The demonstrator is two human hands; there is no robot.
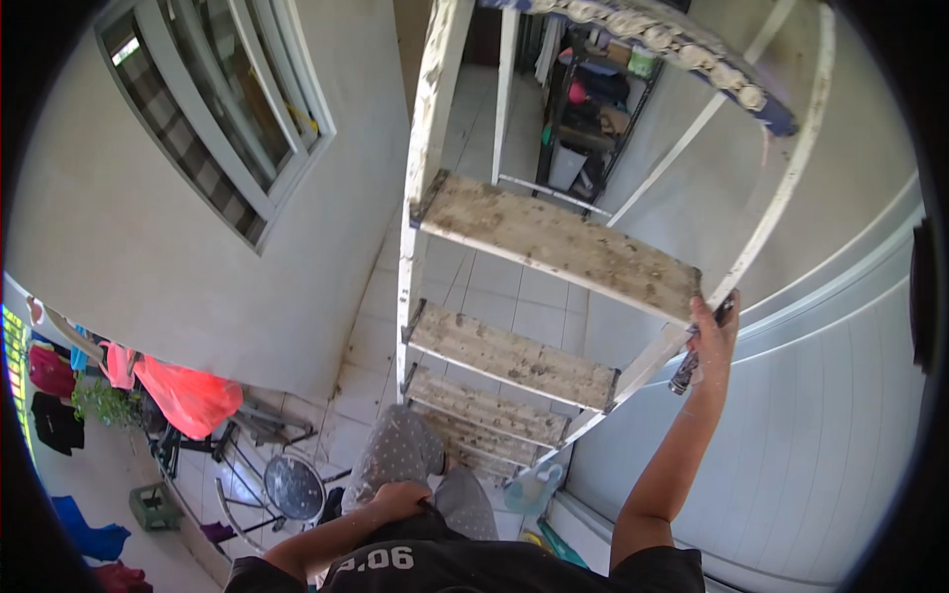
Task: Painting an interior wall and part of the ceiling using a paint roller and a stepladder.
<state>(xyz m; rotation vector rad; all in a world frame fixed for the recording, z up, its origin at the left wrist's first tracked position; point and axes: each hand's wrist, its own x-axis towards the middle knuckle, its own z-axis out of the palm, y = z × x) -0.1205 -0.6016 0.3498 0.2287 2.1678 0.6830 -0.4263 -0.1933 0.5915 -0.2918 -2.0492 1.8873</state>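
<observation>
A white metal stepladder [563, 241] rises in front of me, its flat treads spotted with dirt and old paint. My right hand [713, 337] is closed around its right side rail beside a wide tread. The same hand also holds a dark cylindrical tool [683, 374], whose end sticks out below the palm; its exact kind is unclear. Down at my waist, my left hand [400, 500] grips the hem of my black T-shirt [445, 560]. One knee [393, 448] in grey dotted trousers is raised against the lower treads. My feet are mostly hidden.
A blue-and-cream padded strip [660, 37] spans the ladder's top. Left are a wall with a window [215, 111], a red plastic bag [189, 389], a round stool [294, 485] and hanging laundry. A pale panelled surface [801, 459] borders the right. Shelving [593, 111] stands beyond.
</observation>
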